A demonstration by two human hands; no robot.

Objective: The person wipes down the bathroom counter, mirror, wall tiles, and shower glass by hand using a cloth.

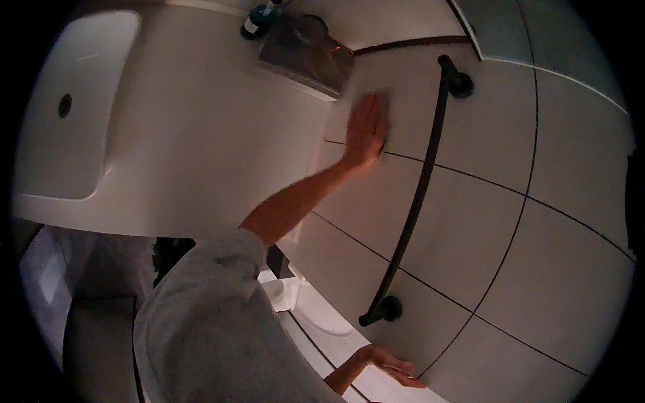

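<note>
My left hand [366,131] lies against the tiled wall [484,248], beside the end of the counter. Its fingers point up and are stretched out, slightly blurred. A small pale edge shows by the heel of this hand; I cannot make out what it is. Low in the picture, my right hand [390,366] is held with fingers extended near the foot of the wall, and nothing shows in it. A black towel bar [420,195] is fixed to the tiles to the right of my left hand. My left arm wears a grey sleeve [215,322].
On the left, a white sink [87,87] with a dark drain is set in the pale counter [195,134]. A shiny tissue-style box [306,60] and a dark blue-green bottle [259,23] stand at its far end. White fixtures [316,312] lie below the counter.
</note>
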